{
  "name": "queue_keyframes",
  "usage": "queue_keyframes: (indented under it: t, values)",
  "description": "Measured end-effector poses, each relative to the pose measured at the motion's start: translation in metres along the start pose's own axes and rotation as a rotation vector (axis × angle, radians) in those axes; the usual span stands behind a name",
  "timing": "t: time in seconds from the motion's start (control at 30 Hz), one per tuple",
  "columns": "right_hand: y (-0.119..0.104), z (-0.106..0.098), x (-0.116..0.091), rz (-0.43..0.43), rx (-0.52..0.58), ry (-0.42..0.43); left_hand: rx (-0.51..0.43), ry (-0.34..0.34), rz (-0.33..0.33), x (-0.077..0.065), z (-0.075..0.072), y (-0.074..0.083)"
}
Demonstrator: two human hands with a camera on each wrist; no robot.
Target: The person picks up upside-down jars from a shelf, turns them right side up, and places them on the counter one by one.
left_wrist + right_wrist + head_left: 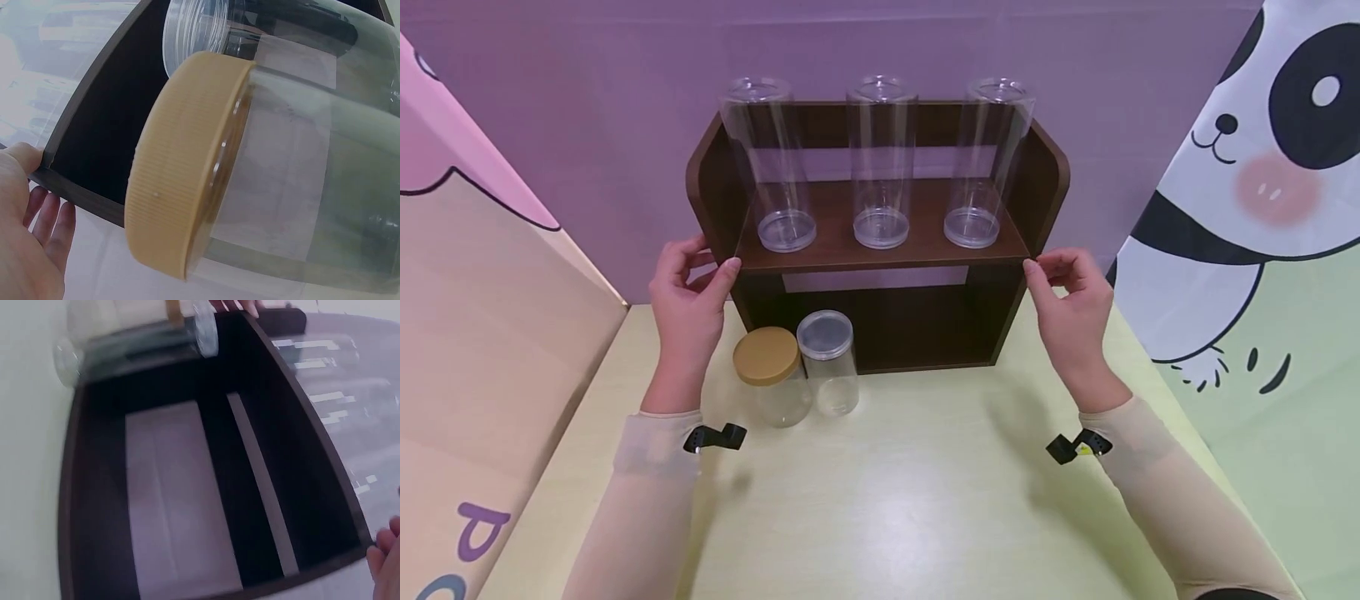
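A dark brown two-tier shelf (887, 265) stands against the back wall. My left hand (688, 279) grips its left side at the upper board, thumb on the front corner and fingers along the outer side. At the same height on the right, my right hand (1071, 287) holds the other corner between thumb and curled fingers. On the upper board stand three tall clear containers (882, 229), upright and apart. In front of the shelf's lower left are a clear jar with a tan lid (767, 357) and a slimmer jar with a clear lid (826, 335).
The pale tabletop (887, 500) stretches in front of the shelf. Behind it hangs a purple backdrop (587, 100). A panel with a panda drawing (1255, 183) stands on the right, and a printed panel (490, 275) on the left. Each wrist wears a small black camera.
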State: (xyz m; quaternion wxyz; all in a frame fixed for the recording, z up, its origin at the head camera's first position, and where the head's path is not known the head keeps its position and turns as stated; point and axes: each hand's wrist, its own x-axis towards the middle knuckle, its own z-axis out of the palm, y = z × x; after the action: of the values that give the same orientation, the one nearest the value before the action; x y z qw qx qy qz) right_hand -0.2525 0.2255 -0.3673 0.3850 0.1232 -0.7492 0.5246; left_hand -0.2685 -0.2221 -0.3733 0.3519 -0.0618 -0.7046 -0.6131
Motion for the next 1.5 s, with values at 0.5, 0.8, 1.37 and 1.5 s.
queue_keyframes:
  t: [0.5,0.8,1.37,1.5]
  values:
    - [0.017,-0.001,0.023,0.178,-0.051,0.012,-0.036,0.002,0.024,-0.001,0.003,0.001]
    - [0.016,0.004,0.019,0.113,-0.017,0.07,-0.032,0.002,0.035,0.0,0.004,0.003]
    - [0.016,0.009,0.019,0.108,-0.024,0.076,0.258,-0.059,0.343,-0.018,0.046,0.058]
    - [0.016,0.01,0.02,0.108,-0.015,0.064,0.343,-0.112,0.241,-0.009,0.057,0.06]
